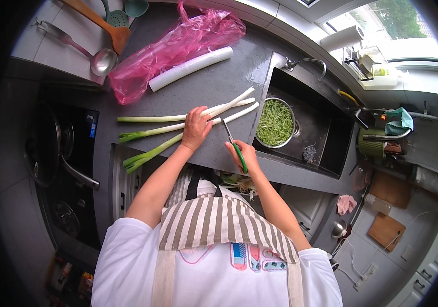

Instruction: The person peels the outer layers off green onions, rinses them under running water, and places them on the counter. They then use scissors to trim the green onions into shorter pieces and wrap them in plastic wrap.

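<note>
Three long green onions [150, 131] lie side by side on the grey countertop [127, 92], their white ends pointing right towards the sink and their green ends left. My left hand [196, 128] rests over their white stalks, its fingers around part of them. In my right hand [243, 155] is a pair of green-handled scissors [229, 132], blades pointing up and left, with the tip close to the nearest white stalk. Whether the blades touch that stalk I cannot tell. A round metal bowl [293, 134] of green sprouts or leafy shoots stands in the sink to the right.
A crumpled pink plastic bag [176, 42] and a white roll [192, 68] lie behind the onions. The dark sink [318, 147] has a faucet [305, 63] at its back edge. On the left, a lidded pan [46, 146] sits on the stove; a ladle [104, 61] hangs above.
</note>
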`<action>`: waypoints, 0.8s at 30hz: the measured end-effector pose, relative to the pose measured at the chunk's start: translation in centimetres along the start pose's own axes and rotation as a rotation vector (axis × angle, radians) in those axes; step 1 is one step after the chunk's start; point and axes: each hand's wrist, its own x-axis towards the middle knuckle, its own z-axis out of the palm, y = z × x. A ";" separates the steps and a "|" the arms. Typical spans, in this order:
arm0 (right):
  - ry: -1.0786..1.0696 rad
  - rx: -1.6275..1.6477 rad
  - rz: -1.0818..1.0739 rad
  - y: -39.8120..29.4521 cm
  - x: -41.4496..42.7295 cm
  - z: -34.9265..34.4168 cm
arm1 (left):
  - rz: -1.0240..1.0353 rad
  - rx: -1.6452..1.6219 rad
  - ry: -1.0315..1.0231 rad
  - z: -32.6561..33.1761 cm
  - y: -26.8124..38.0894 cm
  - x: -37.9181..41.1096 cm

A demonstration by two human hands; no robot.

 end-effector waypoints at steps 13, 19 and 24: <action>-0.145 -0.046 0.164 -2.5 2.2 -1.1 | -0.082 -0.019 0.031 0.7 -0.1 0.4; -0.160 -0.045 0.173 -2.7 2.6 -1.0 | -0.070 0.008 0.019 0.8 -0.1 0.1; -0.140 -0.081 0.162 -2.4 2.4 -0.6 | -0.062 -0.001 -0.006 0.4 -0.1 0.1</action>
